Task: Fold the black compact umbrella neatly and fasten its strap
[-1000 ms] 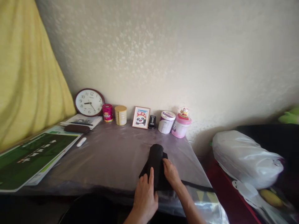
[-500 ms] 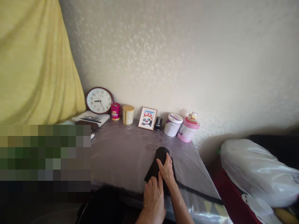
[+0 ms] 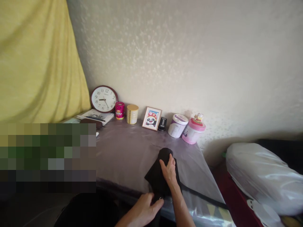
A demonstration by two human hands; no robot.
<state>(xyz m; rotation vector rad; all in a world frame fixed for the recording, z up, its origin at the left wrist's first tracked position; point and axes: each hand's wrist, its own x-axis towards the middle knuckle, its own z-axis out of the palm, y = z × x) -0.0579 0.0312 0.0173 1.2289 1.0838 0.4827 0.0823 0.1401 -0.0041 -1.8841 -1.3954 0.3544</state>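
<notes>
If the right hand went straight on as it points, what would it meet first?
Past the black bundle under it, the right hand would probably meet the white tin first; depth is unclear, and the black object beside that lies close to the line.

The black, matte, soft-looking cloth item [image 3: 155, 175] lies on the right half of the table [image 3: 127, 154], its lower part reaching the table's near edge. A thick, rounded ridge runs along it, blunt end pointing toward the table's far side, while flatter material spreads to either side, the left flap lying flat and ending in a pointed corner.
</notes>
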